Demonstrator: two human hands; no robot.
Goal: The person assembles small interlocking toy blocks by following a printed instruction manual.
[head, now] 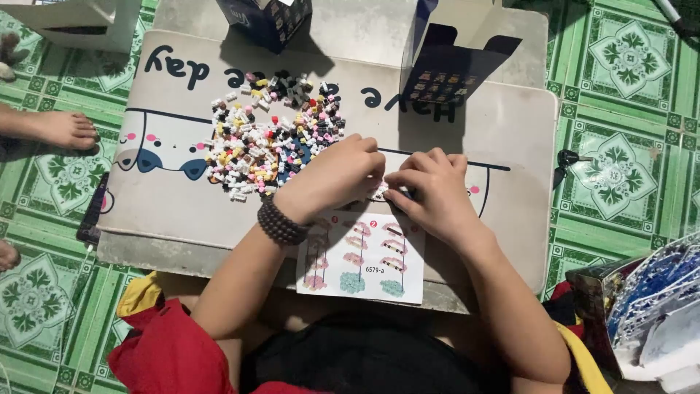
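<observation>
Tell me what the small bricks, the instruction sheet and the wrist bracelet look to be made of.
Small bricks: likely moulded plastic, glossy, judging by their bright uniform colours and hard edges. Instruction sheet: printed paper, matte, flat and thin with colour diagrams. Bracelet on the left wrist: dark round beads, perhaps wood or stone; the view is too small to say which.

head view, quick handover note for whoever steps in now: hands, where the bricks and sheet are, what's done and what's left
Left hand: fingers curled, pressed on a small brick piece at the mat's middle; beaded bracelet on the wrist.
Right hand: pinching the same small assembly, fingertips meeting the left's.
Loose brick pile: on the mat, just left of the hands and farther from the person.
Instruction sheet: flat at the mat's near edge, under the wrists.
Done: only a tiny piece, mostly hidden.
Left: most bricks remain loose.
</observation>
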